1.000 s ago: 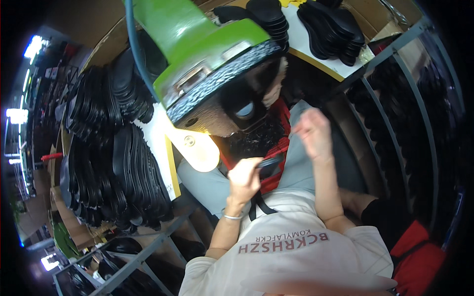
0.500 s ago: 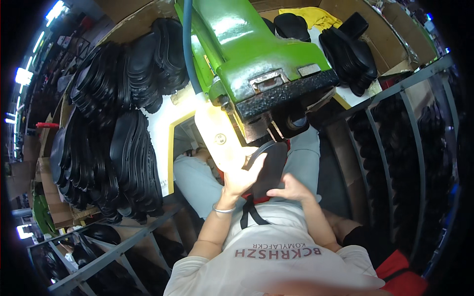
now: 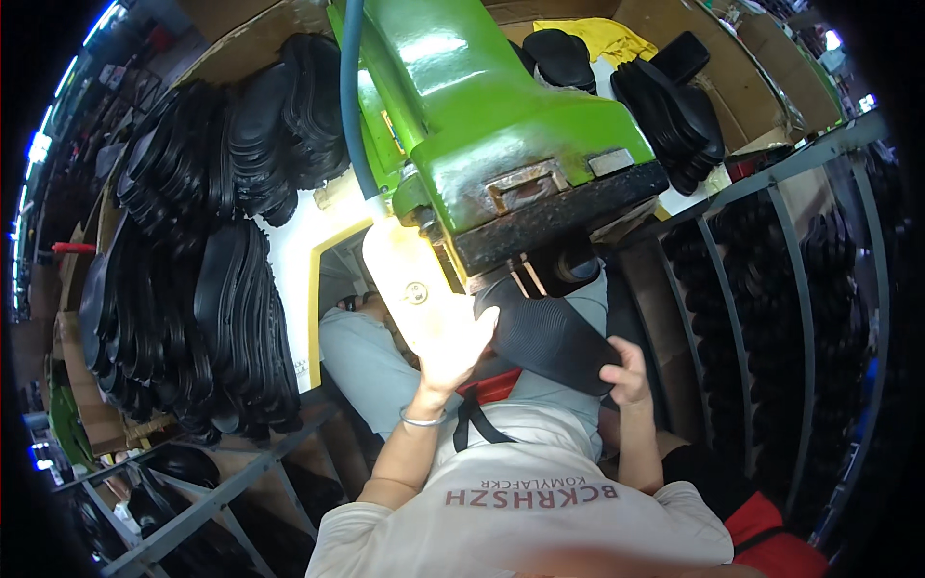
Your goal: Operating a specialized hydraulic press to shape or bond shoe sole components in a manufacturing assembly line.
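Observation:
A black shoe sole (image 3: 551, 337) with a finely ribbed face lies slantwise under the head of a green machine (image 3: 520, 125). My left hand (image 3: 455, 354), washed out by bright light, grips the sole's left end with the thumb laid over its face. At the other end, my right hand (image 3: 628, 374) pinches the sole's right tip between thumb and fingers. The sole's upper left end sits close beneath the machine's small metal guides (image 3: 525, 277); whether it touches them I cannot tell.
A glaring pale plate (image 3: 409, 279) stands just left of the sole. Stacked black soles (image 3: 236, 318) crowd the left of the white, yellow-edged table (image 3: 301, 289), with more soles (image 3: 670, 120) at the back right. Metal racks (image 3: 713, 289) flank both sides; a blue hose (image 3: 353, 96) runs down the machine.
The sole has swung from nearly upright to slanting down rightward, its ribbed face now showing. My right hand, formerly open beside it, has moved right and taken hold of its tip.

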Demonstrator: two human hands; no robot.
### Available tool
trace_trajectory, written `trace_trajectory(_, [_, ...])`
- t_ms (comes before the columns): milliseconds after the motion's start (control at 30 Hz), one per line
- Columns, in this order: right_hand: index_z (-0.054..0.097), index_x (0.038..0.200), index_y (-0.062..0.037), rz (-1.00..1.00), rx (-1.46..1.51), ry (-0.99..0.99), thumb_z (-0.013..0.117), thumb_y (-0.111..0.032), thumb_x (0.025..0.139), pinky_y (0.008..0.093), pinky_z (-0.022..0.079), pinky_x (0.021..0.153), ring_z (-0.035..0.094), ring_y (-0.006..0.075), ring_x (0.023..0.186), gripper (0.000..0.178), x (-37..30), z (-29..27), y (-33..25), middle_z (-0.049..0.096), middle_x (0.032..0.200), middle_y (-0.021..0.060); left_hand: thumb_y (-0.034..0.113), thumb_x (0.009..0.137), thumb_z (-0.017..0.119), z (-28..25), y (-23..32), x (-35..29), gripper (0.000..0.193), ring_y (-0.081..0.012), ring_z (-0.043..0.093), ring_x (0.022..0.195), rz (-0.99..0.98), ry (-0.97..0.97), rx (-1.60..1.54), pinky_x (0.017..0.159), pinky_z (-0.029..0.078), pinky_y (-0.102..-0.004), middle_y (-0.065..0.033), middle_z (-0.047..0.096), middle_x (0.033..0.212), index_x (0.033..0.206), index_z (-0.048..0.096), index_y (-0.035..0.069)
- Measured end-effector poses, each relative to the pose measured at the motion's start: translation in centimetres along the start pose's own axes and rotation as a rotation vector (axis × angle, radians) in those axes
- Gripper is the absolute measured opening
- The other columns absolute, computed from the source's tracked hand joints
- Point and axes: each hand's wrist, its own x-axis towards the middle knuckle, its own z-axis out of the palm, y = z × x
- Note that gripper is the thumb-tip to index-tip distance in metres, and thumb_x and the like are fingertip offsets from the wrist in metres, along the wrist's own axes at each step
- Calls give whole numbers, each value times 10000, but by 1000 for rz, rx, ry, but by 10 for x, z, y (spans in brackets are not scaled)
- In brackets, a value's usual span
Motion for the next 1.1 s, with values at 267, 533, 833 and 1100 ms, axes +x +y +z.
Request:
trace_trajectory(267, [578, 969, -7, 42, -183, -25, 697, 3, 654, 236, 451, 741, 582, 117, 816, 337, 23, -3, -11, 627, 910, 43, -13, 746, 727, 3, -7, -3, 266, -2, 339, 541, -73, -12, 40, 483, 299, -169, 70, 401, 615, 707, 474, 59])
trace_trajectory(533, [584, 1012, 30, 91, 69, 26, 698, 9, 674, 287, 495, 800, 617, 164, 878, 357, -6, 17, 47, 646, 999, 103, 30, 682, 772, 2, -10, 15, 291, -171, 448, 587, 305, 46, 413, 476, 322, -259, -26, 526, 734, 941, 683, 130])
trace_trajectory(833, [538, 1076, 50, -366, -55, 334, 637, -33, 797, 250, 493, 753, 609, 148, 828, 307, 54, 40, -56, 620, 931, 98, -25, 723, 737, 1, -9, 2, 243, -163, 519, 696, 452, 188, 243, 582, 428, -278, -50, 543, 798, 939, 630, 10])
trace_trajectory(1100, [574, 952, -8, -354, -218, 3, 616, -122, 845, 163, 372, 440, 510, 32, 541, 162, 111, 89, -80, 597, 757, 22, -48, 701, 736, -42, -29, 9, 318, -142, 557, 773, -25, 44, -396, 695, 463, -266, -38, 587, 864, 978, 589, 3])
